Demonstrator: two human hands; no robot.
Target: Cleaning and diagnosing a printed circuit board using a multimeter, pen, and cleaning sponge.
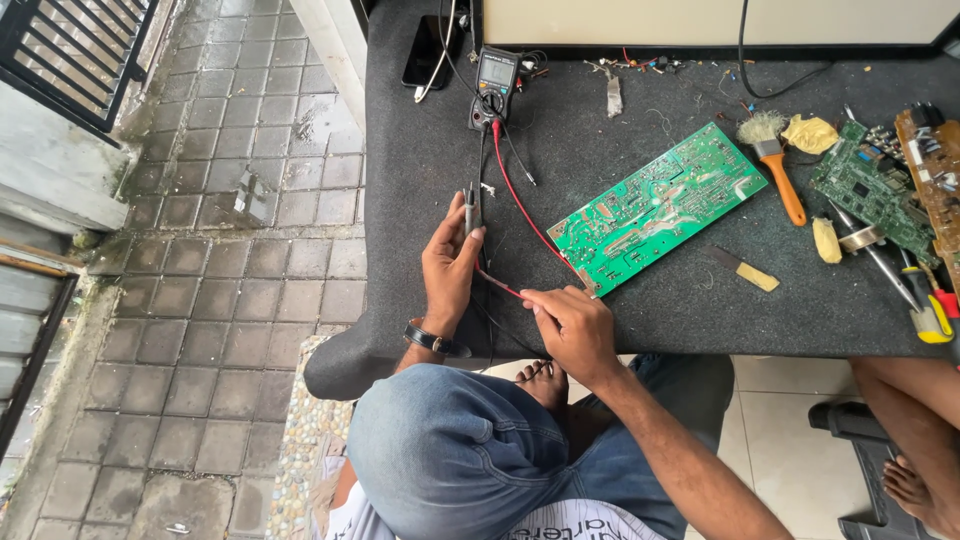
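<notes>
Head view looks down on a dark worktop (420,170) with a seated person's knees below its near edge. Left hand (450,262), with a watch on the wrist, has its grip closed round a black probe (471,208), held upright on the worktop with its tip pointing away from the person. Right hand (570,322) lies just to the right of and nearer the person than the left; its grip is pinched shut, and the red lead (520,205) runs into it, though whether the fingers hold a red probe cannot be told, since the tip is hidden. That hand rests at the near left corner of a green board (655,207), touching or just beside its edge. The board lies flat, solder side up, slanting away to the right of the right grip. Both leads run from the two grips away to a meter (496,85), which lies well beyond the left grip near the far edge of the worktop; a dark phone (425,52) lies just left of it. Beyond the board's far right end are a brush (776,162) with an orange handle and a yellow rag (810,132). Farther right lie more boards (875,185) and screwdrivers (925,300). Another person's bare leg and foot (915,440) show at the lower right.
</notes>
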